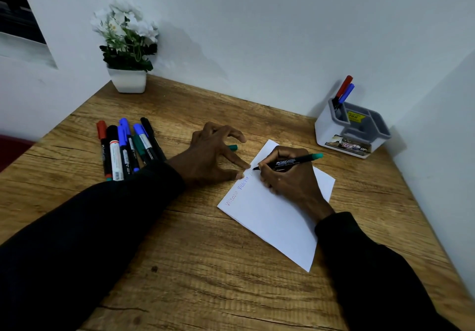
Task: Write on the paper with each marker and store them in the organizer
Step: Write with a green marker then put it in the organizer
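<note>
Head view. Right hand (285, 173) pinches a black marker with green end (291, 162), tip on the white paper sheet (277, 217) beside two written words. Left hand (216, 155), fingers spread, pins the sheet's edge. Third marker's writing step, by my read. Next: recap with the loose green cap (232, 147), then drop it into the grey-and-white desk organizer (352, 130), far right.

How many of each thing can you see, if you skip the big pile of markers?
Markers: 3, a red marker and a blue marker in the organizer, a green marker in the right hand
Green cap: 1
Paper: 1
Organizer: 1
Flower pot: 1
Total: 7
</note>
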